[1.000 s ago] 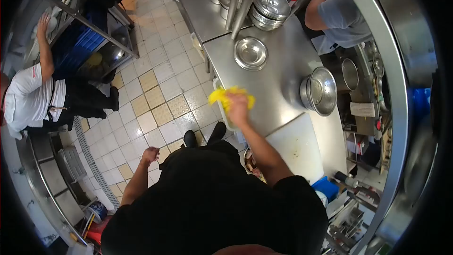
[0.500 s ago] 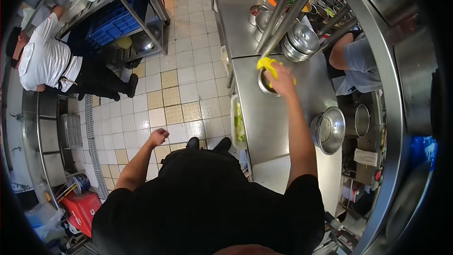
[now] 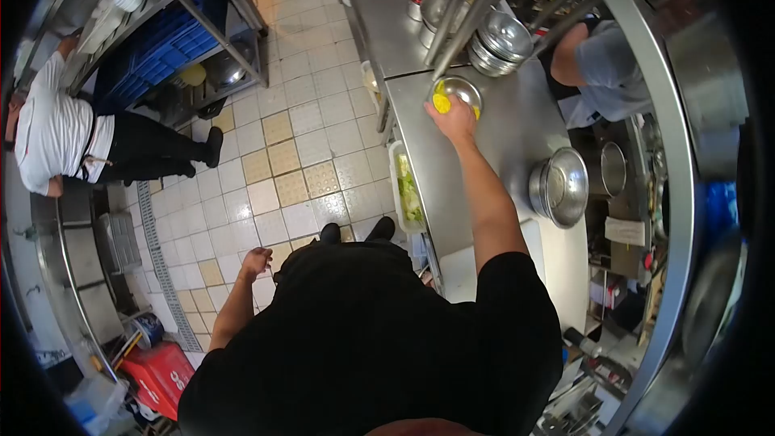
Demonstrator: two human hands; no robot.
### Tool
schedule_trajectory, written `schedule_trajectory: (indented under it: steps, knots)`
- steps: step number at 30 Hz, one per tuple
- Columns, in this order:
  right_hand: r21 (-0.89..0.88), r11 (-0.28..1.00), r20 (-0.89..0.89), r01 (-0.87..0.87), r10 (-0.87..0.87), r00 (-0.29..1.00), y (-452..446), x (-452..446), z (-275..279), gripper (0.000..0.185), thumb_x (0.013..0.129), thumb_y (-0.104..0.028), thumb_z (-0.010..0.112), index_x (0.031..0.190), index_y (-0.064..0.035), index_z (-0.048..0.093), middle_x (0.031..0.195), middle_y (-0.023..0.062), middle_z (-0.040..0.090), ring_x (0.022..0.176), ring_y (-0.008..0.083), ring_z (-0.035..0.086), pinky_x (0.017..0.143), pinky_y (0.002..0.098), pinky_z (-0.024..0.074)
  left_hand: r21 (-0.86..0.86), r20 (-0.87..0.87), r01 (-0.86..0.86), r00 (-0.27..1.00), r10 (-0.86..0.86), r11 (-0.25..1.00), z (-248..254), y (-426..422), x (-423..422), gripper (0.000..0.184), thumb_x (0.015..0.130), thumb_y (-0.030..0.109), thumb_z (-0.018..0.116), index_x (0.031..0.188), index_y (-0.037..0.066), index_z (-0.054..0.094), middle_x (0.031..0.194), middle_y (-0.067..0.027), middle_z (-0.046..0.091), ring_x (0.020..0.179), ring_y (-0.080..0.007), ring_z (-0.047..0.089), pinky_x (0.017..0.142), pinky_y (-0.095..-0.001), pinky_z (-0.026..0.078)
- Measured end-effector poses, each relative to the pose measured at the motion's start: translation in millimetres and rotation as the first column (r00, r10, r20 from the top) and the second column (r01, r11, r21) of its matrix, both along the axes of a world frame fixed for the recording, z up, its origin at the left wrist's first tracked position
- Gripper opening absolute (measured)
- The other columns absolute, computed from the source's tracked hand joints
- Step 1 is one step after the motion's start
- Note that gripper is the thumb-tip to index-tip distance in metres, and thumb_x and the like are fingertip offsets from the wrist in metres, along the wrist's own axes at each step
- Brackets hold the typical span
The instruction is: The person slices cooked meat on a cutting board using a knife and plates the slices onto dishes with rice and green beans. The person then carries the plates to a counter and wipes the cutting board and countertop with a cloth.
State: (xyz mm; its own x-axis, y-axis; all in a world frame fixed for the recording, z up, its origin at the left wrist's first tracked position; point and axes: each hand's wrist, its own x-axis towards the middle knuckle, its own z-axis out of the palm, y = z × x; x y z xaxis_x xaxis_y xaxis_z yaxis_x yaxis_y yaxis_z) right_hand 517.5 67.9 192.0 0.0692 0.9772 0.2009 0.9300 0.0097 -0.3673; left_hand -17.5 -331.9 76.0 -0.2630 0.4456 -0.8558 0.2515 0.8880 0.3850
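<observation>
My right hand (image 3: 455, 123) grips a yellow cloth (image 3: 441, 102) at the near-left side of a shallow steel bowl (image 3: 468, 90). The bowl stands on the steel counter (image 3: 420, 117), and part of the cloth lies inside it beneath my fingers. Low over the tiled floor, away from the counter, hangs my left hand (image 3: 257, 262), empty with its fingers loosely bent and slightly apart.
Nested steel bowls (image 3: 502, 39) stand beyond my right hand, near slanted metal posts (image 3: 476, 16). More bowls (image 3: 563, 187) rest at the counter's right side. A person (image 3: 601, 73) works across the counter; another (image 3: 64, 125) stands at left. Below the counter edge is a tub of greens (image 3: 408, 186).
My right hand has shifted slightly left and up in view with the cloth. More of the bowl's inside shows now. The whole view has shifted, and my left hand still hangs empty.
</observation>
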Motion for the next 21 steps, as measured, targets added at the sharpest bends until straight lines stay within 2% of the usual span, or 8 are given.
schedule_trajectory:
  steps: [3,5,7,11,16,17,19,21]
  knots:
    - [0.021,0.967,-0.427,0.255,-0.222,0.877,13.4,-3.1,14.7,0.048,0.079,-0.043,0.074,0.095,0.0013,0.067,0.086,0.0131,0.071,0.078,0.0295,0.068,0.069,0.0396,0.0531,0.043,0.072,-0.062,0.996,0.059,0.997,9.9,17.3,-2.7,0.037,0.092,0.033,0.059,0.111,0.001,0.061,0.094,-0.0092,0.067,0.068,-0.0185,0.06,0.06,-0.0314,0.048]
    - [0.09,0.918,-0.785,0.387,-0.174,0.594,16.3,7.2,15.4,0.037,0.081,-0.033,0.075,0.093,0.001,0.066,0.079,0.0135,0.07,0.072,0.0257,0.068,0.062,0.0377,0.0537,0.053,0.107,-0.072,0.992,0.066,0.996,5.1,24.3,-11.6,0.037,0.092,0.033,0.059,0.112,0.002,0.06,0.094,-0.0091,0.067,0.068,-0.0181,0.059,0.061,-0.0315,0.048]
    - [0.001,0.899,-0.942,0.439,-0.147,0.303,-20.5,10.3,58.0,0.03,0.085,-0.027,0.072,0.098,0.0001,0.068,0.085,0.0079,0.07,0.074,0.0205,0.068,0.065,0.0343,0.0535,0.045,0.102,-0.001,0.995,-0.003,0.999,-1.0,33.4,-24.4,0.035,0.092,0.033,0.059,0.109,0.002,0.06,0.093,-0.0088,0.066,0.067,-0.0176,0.059,0.059,-0.0315,0.047]
    - [-0.058,0.86,-0.993,0.507,0.001,-0.116,-128.7,34.7,89.2,0.024,0.089,-0.021,0.068,0.105,-0.0033,0.067,0.093,0.007,0.069,0.075,0.0203,0.068,0.066,0.0345,0.0545,0.047,0.093,0.213,0.972,-0.216,0.976,-26.8,63.9,-52.5,0.034,0.091,0.032,0.061,0.105,0.002,0.061,0.088,-0.0085,0.066,0.067,-0.0176,0.059,0.057,-0.0315,0.047]
    - [-0.151,0.665,-0.956,0.731,0.092,-0.28,-332.8,47.5,80.8,0.027,0.093,-0.021,0.059,0.115,-0.0066,0.059,0.101,0.008,0.068,0.085,0.0232,0.066,0.067,0.0394,0.0545,0.157,0.08,0.525,0.837,-0.541,0.836,-56.9,120.1,-56.8,0.028,0.09,0.028,0.062,0.095,0.001,0.063,0.08,-0.0083,0.065,0.066,-0.0166,0.06,0.056,-0.0322,0.049]
    - [-0.172,0.621,-0.952,0.765,0.096,-0.292,-375.7,48.3,72.6,0.027,0.093,-0.021,0.058,0.116,-0.0068,0.059,0.101,0.0078,0.067,0.084,0.0235,0.066,0.068,0.0394,0.0543,0.218,0.059,0.611,0.77,-0.635,0.761,-86.2,134.8,-58.4,0.026,0.089,0.027,0.061,0.09,0.001,0.064,0.078,-0.0129,0.066,0.066,-0.0225,0.062,0.06,-0.0358,0.051]
    - [-0.213,0.529,-0.945,0.822,0.103,-0.312,-464.6,48.6,55.2,0.027,0.094,-0.022,0.056,0.117,-0.0071,0.058,0.1,0.0074,0.067,0.083,0.024,0.065,0.068,0.0392,0.054,0.318,-0.333,0.925,0.313,-0.89,0.207,-139.3,169.6,-48.4,0.025,0.087,0.026,0.061,0.09,0.002,0.065,0.081,-0.0183,0.068,0.073,-0.0323,0.065,0.068,-0.0406,0.053]
    - [-0.244,0.409,-0.948,0.879,0.092,-0.306,-536.4,39.0,48.6,0.027,0.094,-0.023,0.055,0.116,-0.0076,0.058,0.099,0.0072,0.067,0.083,0.0237,0.065,0.068,0.0392,0.0539,0.436,-0.453,0.887,0.071,-0.889,-0.152,-52.2,183.4,30.8,0.025,0.086,0.028,0.06,0.091,0.004,0.065,0.087,-0.02,0.068,0.083,-0.0387,0.065,0.074,-0.0441,0.052]
